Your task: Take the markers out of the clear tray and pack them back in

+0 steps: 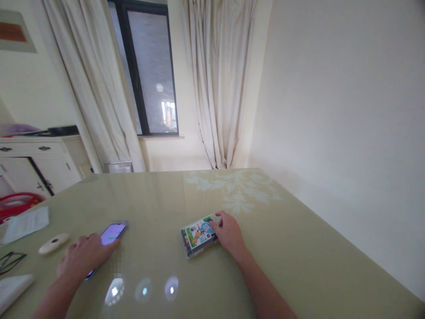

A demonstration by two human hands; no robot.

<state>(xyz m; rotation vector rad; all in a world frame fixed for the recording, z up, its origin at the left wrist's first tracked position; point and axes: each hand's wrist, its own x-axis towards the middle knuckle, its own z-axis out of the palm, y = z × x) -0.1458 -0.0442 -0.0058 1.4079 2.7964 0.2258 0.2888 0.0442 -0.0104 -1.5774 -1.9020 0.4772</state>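
Observation:
My left hand [86,253] lies across a smartphone [113,233] with a lit, purplish screen, gripping it with thumb and fingers on opposite sides. The hand covers the phone's middle, and the lower end peeks out below. My right hand [229,232] holds the right end of a flat, clear plastic box [199,235] with a bright cartoon label. Its thumb rests on top of the lid and the fingers go round the far edge. Small coloured pieces show along the box's left side; what they are I cannot tell. The box appears to rest on the table [159,199].
Left of my left hand lie a cream oval object [54,243], dark-framed glasses [11,261], a white object [13,290] and a pale sheet [26,225]. Something red [20,201] stands behind. A wall [348,133] runs along the table's right edge; curtains [222,79] hang beyond.

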